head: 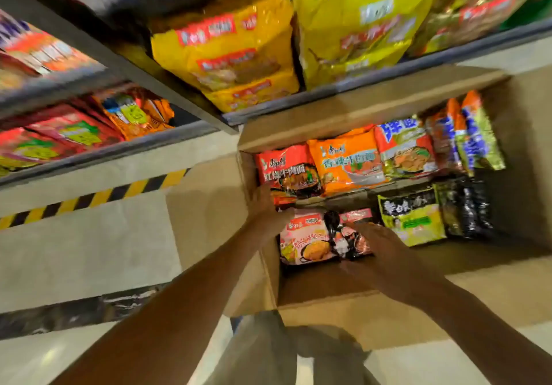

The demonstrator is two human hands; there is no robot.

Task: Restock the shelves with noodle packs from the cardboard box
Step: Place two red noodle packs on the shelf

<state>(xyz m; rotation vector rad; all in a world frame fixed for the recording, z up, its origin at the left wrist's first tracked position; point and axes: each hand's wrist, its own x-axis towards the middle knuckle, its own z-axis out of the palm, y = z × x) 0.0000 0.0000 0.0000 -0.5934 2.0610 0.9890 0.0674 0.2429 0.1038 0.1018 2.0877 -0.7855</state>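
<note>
A: What does the head camera show in front of you?

B: You look steeply down into an open cardboard box (370, 106) on the floor, just beside the shelves (167, 85). Both of your bare arms reach into it.

A: Where are the noodle packs?

B: They lie in the box. In the far row a red pack (288, 171) lies at the left, an orange pack (348, 162) beside it, and further packs stand on edge toward the right. In the near row a pink pack (307, 239) lies at the left and a yellow-green pack (413, 215) at the right.

A: And your hands?

B: Your left hand (265, 206) is at the box's left inner wall, touching the left edge of the red pack; blur hides whether the fingers grip it, so I cannot tell. Your right hand (376, 242) rests on the right part of the pink pack, fingers curled over it.

A: The shelves?

B: Large yellow bags (227, 46) fill the shelf above the box. Red and orange packs (89, 129) sit on the lower shelf at the left. A yellow-and-black striped strip (95, 197) runs along the floor.
</note>
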